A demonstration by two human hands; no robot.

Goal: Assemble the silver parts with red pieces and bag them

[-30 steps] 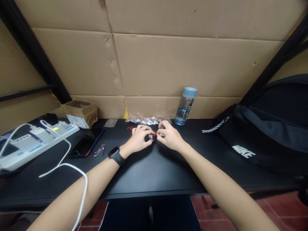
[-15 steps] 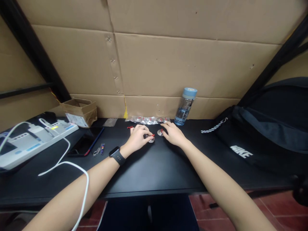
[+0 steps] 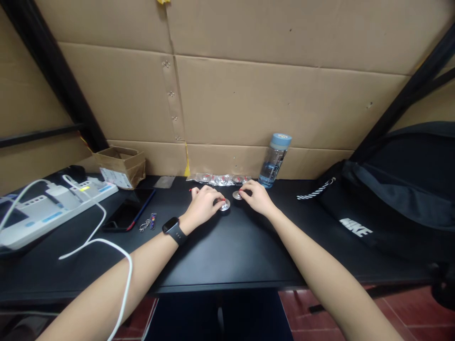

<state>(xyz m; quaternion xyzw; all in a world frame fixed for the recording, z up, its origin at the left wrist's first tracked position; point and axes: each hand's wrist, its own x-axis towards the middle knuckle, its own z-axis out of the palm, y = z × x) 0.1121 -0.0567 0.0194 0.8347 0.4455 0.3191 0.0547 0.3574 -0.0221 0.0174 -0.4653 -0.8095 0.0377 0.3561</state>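
Observation:
My left hand (image 3: 205, 204) wears a black watch and pinches a small silver finger cymbal (image 3: 225, 205) by its red cord, low over the black desk. To its right, the fingers of my right hand (image 3: 256, 196) are closed on the red top of a second finger cymbal (image 3: 236, 194). The two cymbals are apart, side by side. A bit of red cord (image 3: 191, 190) shows by the back of my left hand. Behind both hands lies a clear plastic pack (image 3: 221, 179) of several similar silver discs with red centres.
A blue-capped water bottle (image 3: 275, 160) stands behind my right hand. At left are a power strip (image 3: 53, 219) with white cables, a tablet (image 3: 130, 210), a keychain (image 3: 149, 222) and an open cardboard box (image 3: 122, 166). A black backpack (image 3: 394, 199) fills the right side. Cardboard backs the desk.
The fingers of my right hand have closed on the right cymbal's red top, where they were stretched out beside it. My left hand stays at the other cymbal. The camera view has tilted slightly.

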